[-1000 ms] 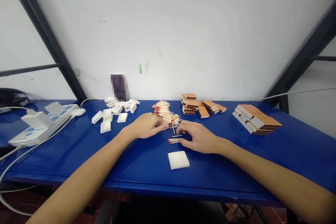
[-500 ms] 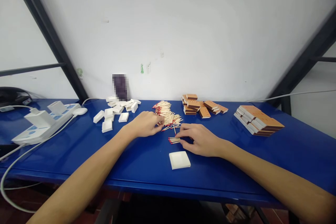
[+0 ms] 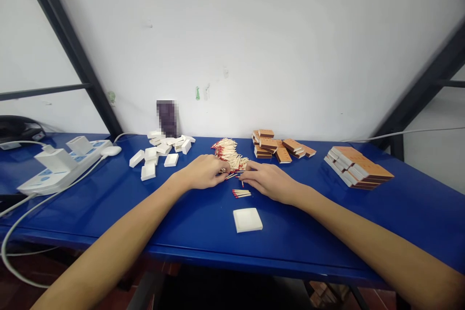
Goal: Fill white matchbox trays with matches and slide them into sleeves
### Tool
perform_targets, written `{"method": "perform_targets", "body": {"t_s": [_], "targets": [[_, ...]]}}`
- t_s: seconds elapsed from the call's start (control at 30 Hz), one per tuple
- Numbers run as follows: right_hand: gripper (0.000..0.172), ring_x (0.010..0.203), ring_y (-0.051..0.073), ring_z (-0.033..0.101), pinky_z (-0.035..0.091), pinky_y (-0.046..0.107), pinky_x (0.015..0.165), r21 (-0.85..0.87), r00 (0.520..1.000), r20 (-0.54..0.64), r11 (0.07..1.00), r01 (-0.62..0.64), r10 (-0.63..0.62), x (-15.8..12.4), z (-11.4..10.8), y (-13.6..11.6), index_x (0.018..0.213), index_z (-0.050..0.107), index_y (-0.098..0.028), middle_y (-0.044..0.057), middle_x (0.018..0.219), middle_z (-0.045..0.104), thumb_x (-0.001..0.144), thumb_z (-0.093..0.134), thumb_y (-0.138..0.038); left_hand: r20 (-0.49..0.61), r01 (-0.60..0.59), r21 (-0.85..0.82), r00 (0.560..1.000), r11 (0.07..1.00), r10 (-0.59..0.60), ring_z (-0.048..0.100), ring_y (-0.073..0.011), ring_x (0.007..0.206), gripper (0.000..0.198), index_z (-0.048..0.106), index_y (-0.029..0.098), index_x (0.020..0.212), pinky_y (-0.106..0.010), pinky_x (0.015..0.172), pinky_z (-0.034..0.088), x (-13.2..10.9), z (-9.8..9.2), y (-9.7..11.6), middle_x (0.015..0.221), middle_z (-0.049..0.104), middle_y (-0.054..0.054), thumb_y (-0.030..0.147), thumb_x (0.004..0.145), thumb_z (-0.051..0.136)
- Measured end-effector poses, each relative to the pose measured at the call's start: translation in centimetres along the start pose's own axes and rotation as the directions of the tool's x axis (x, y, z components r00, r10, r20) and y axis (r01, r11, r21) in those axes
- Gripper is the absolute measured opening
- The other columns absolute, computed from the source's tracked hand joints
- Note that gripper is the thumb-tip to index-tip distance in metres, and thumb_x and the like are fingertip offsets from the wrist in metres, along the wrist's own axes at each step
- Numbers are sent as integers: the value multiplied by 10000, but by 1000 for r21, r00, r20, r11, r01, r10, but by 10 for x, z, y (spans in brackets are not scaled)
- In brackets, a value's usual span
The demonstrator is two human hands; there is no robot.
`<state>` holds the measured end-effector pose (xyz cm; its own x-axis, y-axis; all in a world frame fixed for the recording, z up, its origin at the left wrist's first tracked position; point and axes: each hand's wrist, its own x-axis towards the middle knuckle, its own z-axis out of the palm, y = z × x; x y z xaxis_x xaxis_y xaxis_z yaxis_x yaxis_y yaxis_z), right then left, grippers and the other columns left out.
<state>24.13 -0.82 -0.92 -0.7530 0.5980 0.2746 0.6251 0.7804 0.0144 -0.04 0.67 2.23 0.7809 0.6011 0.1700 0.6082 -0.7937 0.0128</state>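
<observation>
A heap of red-tipped matches [image 3: 228, 150] lies on the blue table. At its near left edge, my left hand [image 3: 203, 172] has curled fingers closed around matches, whose red tips show by the thumb. My right hand [image 3: 271, 182] is at the heap's near right edge, thumb and forefinger closing on a loose match [image 3: 242, 183]; the fingers partly hide it. Just below the right fingertips is a small row of matches [image 3: 241, 193], heads to the left. Nearer the table's front edge sits a white matchbox tray [image 3: 247, 220], apart from both hands.
White matchbox trays [image 3: 150, 155] are scattered at the back left. Brown matchbox sleeves [image 3: 268, 144] are piled at the back right, and a stack of filled-in matchboxes [image 3: 358, 167] stands further right. A power strip [image 3: 65, 169] with chargers and a cable [image 3: 54, 198] occupies the left.
My right hand has moved up and away from the small row of matches to the loose match by the heap. My left hand has stayed at the heap's edge.
</observation>
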Motion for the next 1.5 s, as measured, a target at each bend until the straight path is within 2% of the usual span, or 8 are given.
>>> {"method": "perform_targets", "body": {"t_s": [0.17,0.3,0.4,0.63,0.8,0.97,1.27,1.5], "targets": [[247,646,130,508,325,277,592,-185,994,22,977,109,-106,6,2,-2,1067,658,-201,72,1012,609,1011,417,-206,-6,-16,2,1000,1000,16,546,-137,601,200,666,187,869,-260,580,303,1,2,-1,688,650,-9,222,918,475],[238,678,142,524,329,288,610,-226,990,-45,967,119,-132,7,2,-2,1091,627,-169,102,1082,616,1013,403,-188,-15,-6,8,1000,1000,6,553,-139,600,205,665,182,858,-264,576,308,1,3,0,691,656,-13,236,919,477],[218,711,159,544,356,296,631,-173,991,-75,981,94,-108,5,2,-4,1076,620,-145,95,1027,639,1003,417,-178,-25,-3,16,1000,1000,4,549,-139,587,217,662,176,826,-267,573,309,0,2,0,665,643,-12,248,920,480],[243,744,160,577,400,297,676,-70,995,-15,992,101,-103,1,-2,-15,1028,660,-170,74,973,639,1001,421,-204,3,6,-6,1000,1000,-6,563,-142,604,233,680,179,802,-270,589,327,1,-2,3,662,652,-13,279,915,503],[283,804,183,601,434,301,681,12,996,-57,998,-61,62,-10,-13,-8,1177,630,-177,92,1062,608,962,447,-180,20,23,9,1000,1000,-23,566,-145,605,238,679,180,804,-274,588,335,1,2,3,674,660,-19,302,920,511],[238,780,183,595,439,303,680,71,986,-11,984,-163,164,-17,-12,6,1094,677,-200,75,980,601,969,505,-307,21,19,36,1000,999,-20,586,-153,627,222,682,177,836,-275,585,346,4,5,5,721,676,-31,278,923,505],[194,769,161,566,426,282,695,300,989,-4,943,-142,150,-5,1,16,940,694,-188,50,895,599,967,523,-275,-9,92,34,996,995,-92,635,-175,692,211,703,182,914,-259,617,391,8,16,8,794,718,-54,241,916,501],[171,707,147,526,396,275,674,371,990,-49,922,-108,136,-2,3,16,835,641,-180,18,799,610,944,566,-288,-15,26,-77,1000,997,-27,626,-152,667,202,717,192,933,-253,631,415,10,20,15,780,718,-29,207,889,520]]}}
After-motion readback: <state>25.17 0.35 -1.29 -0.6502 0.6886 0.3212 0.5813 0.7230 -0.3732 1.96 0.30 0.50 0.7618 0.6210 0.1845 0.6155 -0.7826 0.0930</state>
